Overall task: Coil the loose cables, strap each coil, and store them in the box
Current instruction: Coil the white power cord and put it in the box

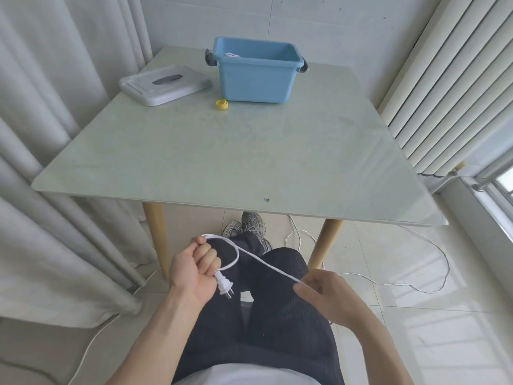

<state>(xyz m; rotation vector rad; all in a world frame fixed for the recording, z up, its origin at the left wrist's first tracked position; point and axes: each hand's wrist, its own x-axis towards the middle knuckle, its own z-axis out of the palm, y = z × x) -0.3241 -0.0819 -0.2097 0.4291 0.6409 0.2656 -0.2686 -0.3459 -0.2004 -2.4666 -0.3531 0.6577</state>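
Observation:
My left hand [194, 269] is closed around a white cable [266, 263] close to its plug [225, 286], which sticks out below the fist. One small loop curves from the fist. The cable then runs right to my right hand [323, 294], which pinches it between thumb and fingers. Past that hand it trails in loose curves over the floor [416, 287] under the table. A blue box [256, 70] stands open at the table's far side with something white inside. A yellow strap roll [221, 104] lies just in front of the box.
The box's grey lid [163, 84] lies left of the box on the pale glass table [236, 157]. Curtains hang on the left, a radiator and a window are on the right. My crossed legs and shoes are under the table's near edge. Another thin wire runs along the floor at lower left.

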